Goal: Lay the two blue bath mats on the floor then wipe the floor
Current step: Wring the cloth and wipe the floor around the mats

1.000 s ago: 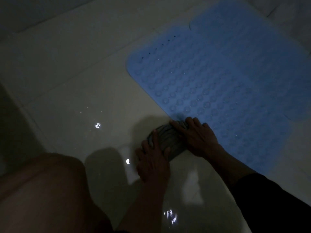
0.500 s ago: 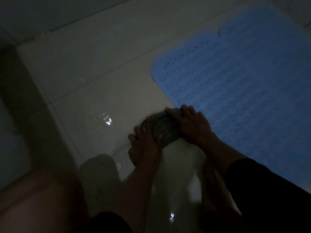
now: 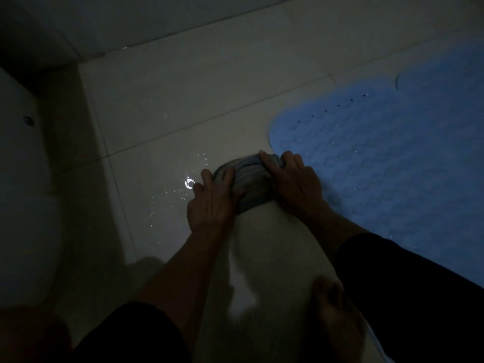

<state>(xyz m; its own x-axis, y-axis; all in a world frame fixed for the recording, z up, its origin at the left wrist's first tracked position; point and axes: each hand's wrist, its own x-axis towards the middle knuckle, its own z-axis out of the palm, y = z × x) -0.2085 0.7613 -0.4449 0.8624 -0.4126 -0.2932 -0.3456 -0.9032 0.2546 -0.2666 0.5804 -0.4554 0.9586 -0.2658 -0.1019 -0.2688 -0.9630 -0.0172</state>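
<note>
Grey bunched cloth sits on the pale glossy tiled floor, just beside the near-left rounded corner of the light blue rubber bath mat with a bubbled surface. Nearest the camera, a bare foot rests on the floor between two dark-sleeved forearms. The left hand presses on the cloth's left side, thumb laid over the fabric and fingers spread toward the wet tile. The right hand grasps the cloth's right side, its fingers curled into the folds at the far edge. Water droplets and a bright glint lie on the floor just left of the left hand. Farther right, a second blue bath mat adjoins the first. A white rounded fixture stands at the left edge.
</note>
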